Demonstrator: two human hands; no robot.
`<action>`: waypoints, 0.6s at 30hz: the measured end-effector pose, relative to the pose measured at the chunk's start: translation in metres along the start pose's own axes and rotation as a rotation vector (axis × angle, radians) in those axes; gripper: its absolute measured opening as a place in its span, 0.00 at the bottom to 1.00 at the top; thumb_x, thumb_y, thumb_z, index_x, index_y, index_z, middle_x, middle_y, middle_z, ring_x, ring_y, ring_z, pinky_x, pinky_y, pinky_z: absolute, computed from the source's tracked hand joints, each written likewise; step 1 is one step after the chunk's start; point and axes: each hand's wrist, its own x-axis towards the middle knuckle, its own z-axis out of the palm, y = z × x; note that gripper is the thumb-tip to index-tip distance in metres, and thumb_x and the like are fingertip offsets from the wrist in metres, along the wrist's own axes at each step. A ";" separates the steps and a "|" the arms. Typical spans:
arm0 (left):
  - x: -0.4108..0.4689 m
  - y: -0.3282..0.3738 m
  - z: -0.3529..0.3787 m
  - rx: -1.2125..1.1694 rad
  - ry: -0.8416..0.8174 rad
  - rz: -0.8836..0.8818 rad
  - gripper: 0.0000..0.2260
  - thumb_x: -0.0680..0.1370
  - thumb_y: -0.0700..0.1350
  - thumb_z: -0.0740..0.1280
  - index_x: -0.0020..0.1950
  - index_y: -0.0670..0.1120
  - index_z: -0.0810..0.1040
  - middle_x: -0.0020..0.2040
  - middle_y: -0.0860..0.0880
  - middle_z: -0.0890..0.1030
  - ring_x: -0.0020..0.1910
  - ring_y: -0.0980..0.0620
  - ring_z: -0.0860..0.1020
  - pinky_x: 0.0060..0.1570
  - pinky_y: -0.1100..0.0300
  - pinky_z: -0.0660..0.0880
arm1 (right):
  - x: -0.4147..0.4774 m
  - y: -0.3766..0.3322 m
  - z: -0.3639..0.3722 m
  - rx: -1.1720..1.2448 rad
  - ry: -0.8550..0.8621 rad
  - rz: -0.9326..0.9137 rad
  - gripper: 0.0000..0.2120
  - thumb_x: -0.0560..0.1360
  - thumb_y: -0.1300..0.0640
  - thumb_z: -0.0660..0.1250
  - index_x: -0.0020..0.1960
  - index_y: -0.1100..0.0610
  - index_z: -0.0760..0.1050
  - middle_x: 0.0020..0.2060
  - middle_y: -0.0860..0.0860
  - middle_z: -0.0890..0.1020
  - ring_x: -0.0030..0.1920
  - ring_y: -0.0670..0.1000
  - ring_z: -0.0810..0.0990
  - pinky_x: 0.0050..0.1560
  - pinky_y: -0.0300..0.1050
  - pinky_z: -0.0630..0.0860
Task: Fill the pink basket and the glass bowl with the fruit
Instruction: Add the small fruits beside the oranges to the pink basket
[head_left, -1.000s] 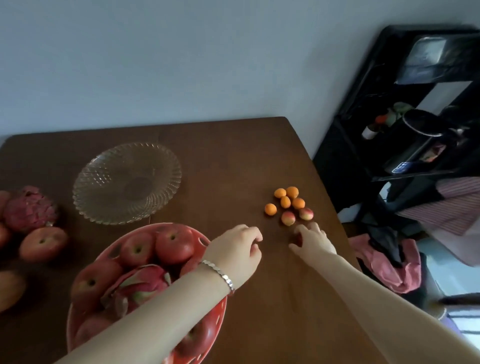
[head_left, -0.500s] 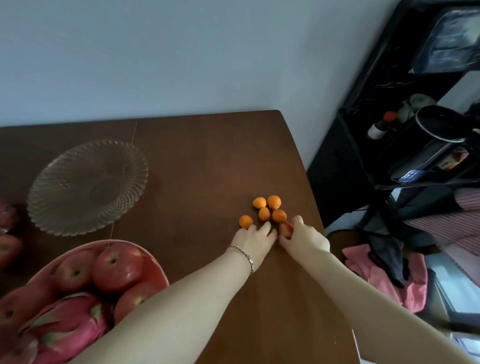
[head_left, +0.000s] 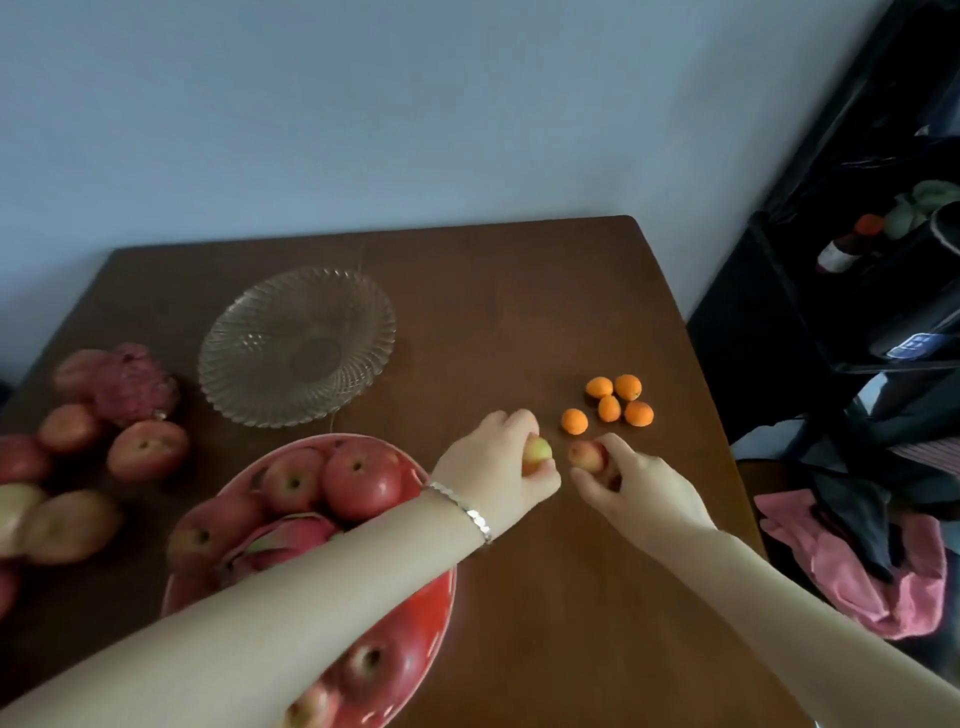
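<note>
Left hand (head_left: 493, 467) is curling its fingers round a small yellow-red fruit (head_left: 537, 451), low over the table (head_left: 519, 312); whether the fruit is touching the wood, cannot tell. Right hand (head_left: 641, 486) is pinching a small red fruit (head_left: 586, 455) between thumb and fingertips, just beside the left one.

5 small orange fruits (head_left: 609, 408) are lying in a loose cluster just beyond both hands, near the table's right edge.

Pink basket (head_left: 436, 623) is sitting under the left forearm, holding red apples (head_left: 358, 483) and a dragon fruit (head_left: 291, 535). Glass bowl (head_left: 228, 338) is standing behind the basket, apart from it.

Loose apples (head_left: 148, 449) and a second dragon fruit (head_left: 132, 384) are lying at the table's left side. A silver bracelet (head_left: 467, 512) is circling the left wrist.
</note>
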 end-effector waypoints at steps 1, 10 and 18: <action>-0.013 -0.014 -0.016 -0.041 0.077 0.004 0.12 0.73 0.50 0.65 0.55 0.48 0.72 0.51 0.49 0.74 0.46 0.44 0.78 0.46 0.53 0.75 | -0.006 -0.018 -0.001 0.030 0.001 -0.051 0.16 0.75 0.39 0.58 0.57 0.48 0.68 0.36 0.42 0.75 0.38 0.47 0.77 0.36 0.41 0.73; -0.077 -0.152 -0.077 -0.062 0.027 -0.087 0.12 0.73 0.42 0.68 0.57 0.50 0.76 0.55 0.50 0.77 0.56 0.50 0.76 0.59 0.57 0.72 | -0.037 -0.153 0.029 0.141 -0.067 -0.198 0.17 0.73 0.41 0.61 0.58 0.46 0.68 0.37 0.48 0.81 0.40 0.53 0.80 0.39 0.47 0.77; -0.073 -0.170 -0.066 0.013 -0.066 -0.015 0.18 0.79 0.45 0.61 0.69 0.52 0.70 0.63 0.49 0.69 0.65 0.50 0.67 0.68 0.62 0.59 | -0.034 -0.194 0.064 -0.269 -0.043 -0.229 0.21 0.75 0.47 0.59 0.67 0.46 0.62 0.50 0.50 0.81 0.49 0.56 0.80 0.40 0.45 0.71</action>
